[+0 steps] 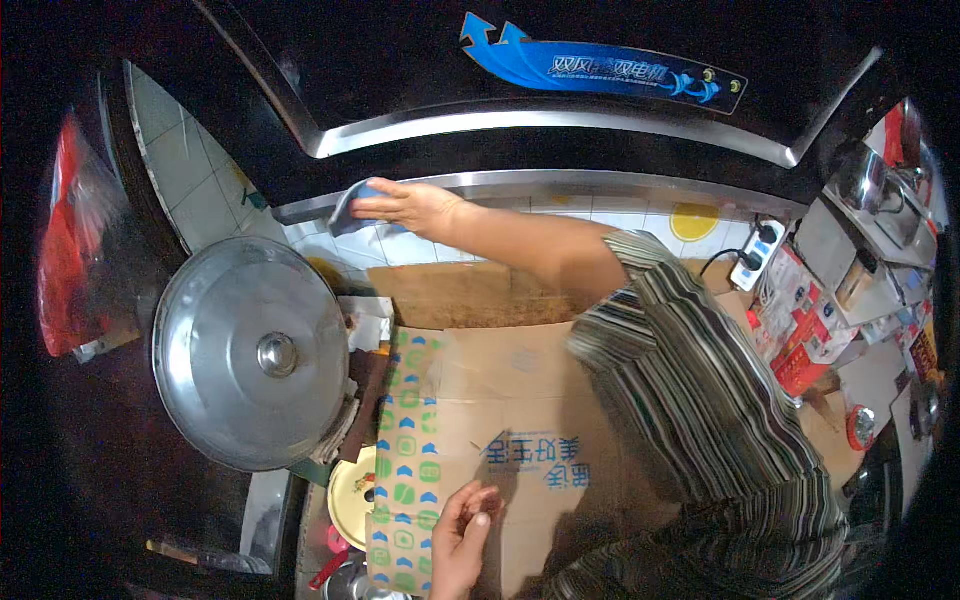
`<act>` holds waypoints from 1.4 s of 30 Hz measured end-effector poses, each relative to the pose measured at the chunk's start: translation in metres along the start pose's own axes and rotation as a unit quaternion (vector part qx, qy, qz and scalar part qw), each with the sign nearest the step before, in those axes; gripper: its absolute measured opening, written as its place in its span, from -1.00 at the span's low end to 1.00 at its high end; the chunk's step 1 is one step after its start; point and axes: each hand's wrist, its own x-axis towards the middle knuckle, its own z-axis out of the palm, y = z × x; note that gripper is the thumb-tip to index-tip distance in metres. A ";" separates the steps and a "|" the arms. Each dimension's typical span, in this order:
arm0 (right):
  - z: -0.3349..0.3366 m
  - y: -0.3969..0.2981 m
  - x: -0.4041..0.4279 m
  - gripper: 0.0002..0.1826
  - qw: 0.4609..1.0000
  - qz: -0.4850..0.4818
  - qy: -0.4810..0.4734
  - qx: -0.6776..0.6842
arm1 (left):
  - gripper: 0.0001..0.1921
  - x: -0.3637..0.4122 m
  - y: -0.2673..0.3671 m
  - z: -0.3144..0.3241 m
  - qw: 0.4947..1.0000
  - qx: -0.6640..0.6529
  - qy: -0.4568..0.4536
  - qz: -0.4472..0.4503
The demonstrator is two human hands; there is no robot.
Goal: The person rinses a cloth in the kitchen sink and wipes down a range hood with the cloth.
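My right hand [409,208] reaches across to the left and grips a grey-blue cloth [351,206]. The cloth lies against the metal lower rim [525,182] of a dark range hood, in front of white wall tiles. Low in the view, my left hand [463,532] hangs over a flattened cardboard sheet [480,420]. Its fingers are loosely curled, the thumb stands apart, and nothing is held. The sheet bears blue print and a strip of green and blue marks.
A large metal lid [225,337] with a round knob sits at the left. Beneath it is a yellow round item [349,495]. A power strip [759,255] with plugs hangs at the right, near cluttered shelves [862,262]. A red plastic bag [67,247] is far left.
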 end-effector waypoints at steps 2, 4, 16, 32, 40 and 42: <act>0.001 0.001 -0.003 -0.40 1.000 0.018 0.021 0.010 | -0.60 -0.001 -0.001 -0.004 1.000 -0.012 0.006 0.000; 0.009 0.003 -0.031 -0.40 1.000 -0.001 0.015 0.022 | -0.60 0.003 -0.004 -0.007 1.000 -0.028 0.008 -0.004; -0.016 0.086 -0.372 -0.63 0.968 -0.008 -0.136 0.212 | -0.59 0.017 -0.012 0.021 0.986 -0.061 -0.148 -0.034; -0.007 0.011 0.004 -0.46 0.995 -0.019 -0.034 0.088 | -0.63 0.006 -0.012 0.002 0.999 -0.035 -0.027 -0.002; -0.006 0.042 -0.144 -0.50 0.982 -0.124 -0.124 0.068 | -0.58 0.008 -0.018 0.024 0.995 -0.065 -0.076 -0.029; -0.004 0.058 -0.214 -0.52 0.979 -0.141 -0.119 0.081 | -0.62 0.010 -0.018 0.031 0.994 -0.065 -0.085 -0.022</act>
